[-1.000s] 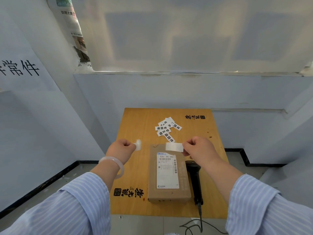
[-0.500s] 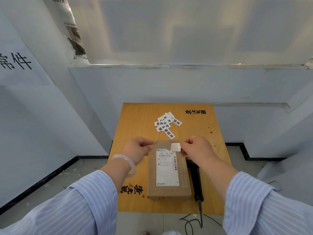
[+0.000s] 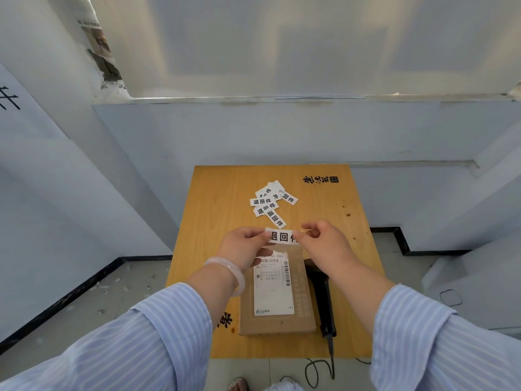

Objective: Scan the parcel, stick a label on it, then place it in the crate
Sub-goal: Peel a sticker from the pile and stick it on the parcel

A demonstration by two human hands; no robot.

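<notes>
- Change from half a second ago: the left hand (image 3: 244, 246) has come in from beside the parcel to meet the right hand (image 3: 324, 244); the label (image 3: 282, 237), then seen blank side up in the right hand alone, now shows its printed face and is stretched between both hands.
- Left hand: thumb and fingers pinched on the left end of the label. A pale bangle (image 3: 229, 273) sits on that wrist.
- Right hand: thumb and forefinger pinched on the right end of the label, covering the last printed character.
- Label: white strip with bold black characters, held roughly level above the far end of the parcel (image 3: 277, 300). Whether it touches the parcel cannot be told.
- Parcel: brown cardboard box lying flat on the near half of the desk (image 3: 220, 198), long axis running away from the person; a white shipping slip (image 3: 273, 286) with barcodes is stuck on its top face.
- Barcode scanner (image 3: 322, 300): black, lying on the desk just beside the right edge of the parcel, its cable trailing off the near desk edge to the floor.
- Spare labels (image 3: 270, 203): a loose overlapping pile on the desk beyond the hands, apart from the parcel.
- Both forearms wear blue-and-white striped sleeves (image 3: 158, 337).
</notes>
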